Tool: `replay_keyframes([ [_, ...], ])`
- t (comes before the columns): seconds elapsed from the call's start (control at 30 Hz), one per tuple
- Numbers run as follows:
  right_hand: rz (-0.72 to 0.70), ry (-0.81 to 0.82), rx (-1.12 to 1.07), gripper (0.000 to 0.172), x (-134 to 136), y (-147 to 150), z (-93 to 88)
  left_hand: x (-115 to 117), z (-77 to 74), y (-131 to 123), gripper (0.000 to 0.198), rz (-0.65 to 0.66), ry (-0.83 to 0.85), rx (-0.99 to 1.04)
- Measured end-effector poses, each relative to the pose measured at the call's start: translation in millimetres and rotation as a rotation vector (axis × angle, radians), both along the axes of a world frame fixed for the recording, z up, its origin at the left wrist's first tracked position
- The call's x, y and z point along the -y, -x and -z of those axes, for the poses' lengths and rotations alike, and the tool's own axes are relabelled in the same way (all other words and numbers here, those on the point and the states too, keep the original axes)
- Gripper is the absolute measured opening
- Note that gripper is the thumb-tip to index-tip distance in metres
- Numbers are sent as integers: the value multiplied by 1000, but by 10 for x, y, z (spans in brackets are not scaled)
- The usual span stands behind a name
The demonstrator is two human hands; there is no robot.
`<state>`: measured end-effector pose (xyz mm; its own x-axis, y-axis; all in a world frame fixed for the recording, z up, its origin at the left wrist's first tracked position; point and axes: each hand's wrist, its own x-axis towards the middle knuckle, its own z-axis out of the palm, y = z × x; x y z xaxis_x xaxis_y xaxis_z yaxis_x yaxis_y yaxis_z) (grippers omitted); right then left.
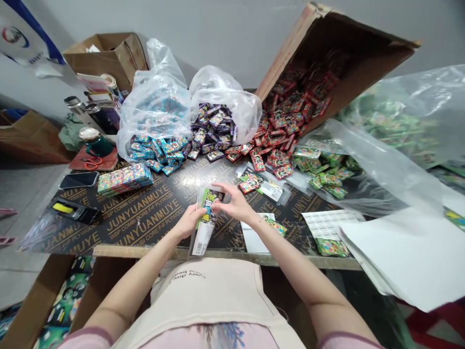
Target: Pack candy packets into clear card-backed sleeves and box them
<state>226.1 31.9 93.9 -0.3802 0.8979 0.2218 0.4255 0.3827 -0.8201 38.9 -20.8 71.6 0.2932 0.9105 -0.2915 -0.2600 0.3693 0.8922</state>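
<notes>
Over the front of the table, my left hand [187, 223] grips the left side of a long clear plastic packet [205, 232]. Inside it are small printed boxes in green, black and blue, and a white strip with a barcode shows at its lower end. My right hand [237, 204] pinches the upper right part of that packet, fingers bent over its edge. To the right of my right hand lie another clear packet [271, 189] with a white label and a red box [249, 184]. A white sheet [254, 232] and a green packet [275, 225] lie under my right forearm.
Behind are piles of blue boxes [160, 150], purple boxes [214, 126], red boxes [279, 131] spilling from a tilted carton [363, 72], and green boxes [330, 174]. At left are stacked boxes [125, 178], a phone [79, 180], a tape dispenser [74, 211] and scissors [90, 163].
</notes>
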Motion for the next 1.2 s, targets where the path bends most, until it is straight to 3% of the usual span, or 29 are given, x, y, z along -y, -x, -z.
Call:
replay_keyframes([
  [0.07, 191, 61, -167, 71, 19, 34, 102, -40, -4, 30, 41, -24, 3, -15],
  [0.1, 212, 152, -242, 70, 40, 57, 153, -58, -8, 51, 41, -31, -16, -38],
  [0.2, 48, 497, -408, 53, 135, 140, 263, -95, -20, 113, 36, -30, -151, -226],
  [0.3, 40, 582, -539, 41, 241, 199, 289, -124, -13, 149, 41, -27, -257, -428],
  [0.37, 22, 641, -572, 42, 308, 205, 292, -154, 6, 164, 44, -78, -285, -474],
  [0.47, -160, 807, -520, 49, 399, 168, 354, -191, 54, 197, 45, -162, -269, -451],
  [0.53, -135, 812, -507, 45, 440, 128, 435, -181, 101, 226, 41, -108, -211, -389],
  [0.63, 6, 763, -541, 45, 453, 74, 544, -105, 189, 260, 45, 75, -100, -251],
  [0.77, 149, 631, -591, 44, 431, 57, 553, -20, 268, 237, 45, 244, -56, -186],
  [0.9, 200, 538, -577, 39, 432, 117, 455, -38, 228, 145, 46, 111, -151, -100],
  [1.0, 284, 607, -759, 38, 433, 178, 343, -25, 146, 74, 45, 98, -164, -56],
  [1.1, 404, 656, -925, 31, 426, 213, 212, 33, 48, 9, 42, 84, -116, -43],
  [1.2, 397, 704, -942, 15, 417, 204, 111, 46, -55, -49, 40, -88, 58, 8],
])
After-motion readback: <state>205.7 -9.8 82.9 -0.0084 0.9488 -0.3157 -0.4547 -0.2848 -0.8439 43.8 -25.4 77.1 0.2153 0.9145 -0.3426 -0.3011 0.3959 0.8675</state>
